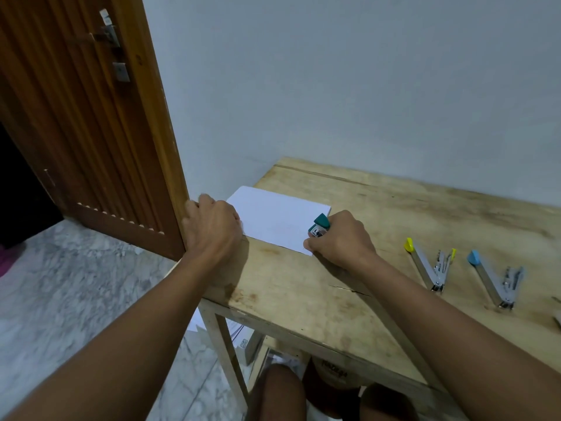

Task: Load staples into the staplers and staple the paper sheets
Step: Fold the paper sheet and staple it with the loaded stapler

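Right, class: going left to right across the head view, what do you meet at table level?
Door → left hand → paper → green stapler → right hand → yellow stapler → blue stapler.

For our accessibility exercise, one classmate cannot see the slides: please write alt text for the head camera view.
A person's right hand presses a teal stapler onto the near corner of white paper sheets on a wooden table, while the left hand steadies the sheets' left edge. A yellow-tipped stapler and a blue-tipped stapler lie open to the right.
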